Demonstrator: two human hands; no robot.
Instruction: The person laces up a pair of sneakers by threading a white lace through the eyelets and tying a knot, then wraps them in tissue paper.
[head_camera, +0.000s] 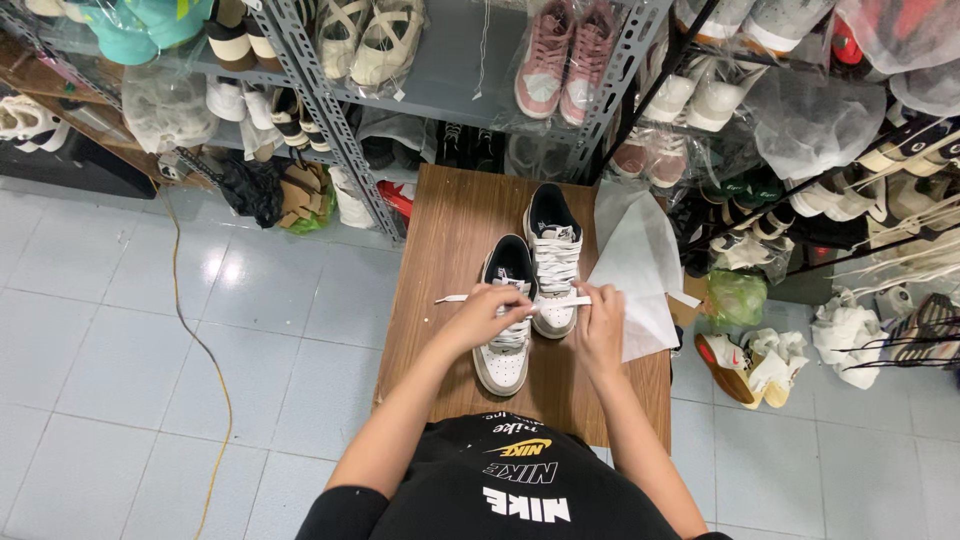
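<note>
My left hand (487, 312) and right hand (600, 325) each pinch an end of the white lace (560, 299), stretched across the near sneaker (505, 325) on the wooden table (440, 260). The second sneaker (553, 250) sits just beyond, white paper (640, 265) to its right.

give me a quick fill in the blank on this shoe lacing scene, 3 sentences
1. Both hands pull a white shoelace across the nearer ____.
2. The pair of sneakers stands on a small ____ table.
3. The sheet of white paper lies beside the person's ____ hand, opposite the left hand.

Missing words: sneaker; wooden; right
</note>
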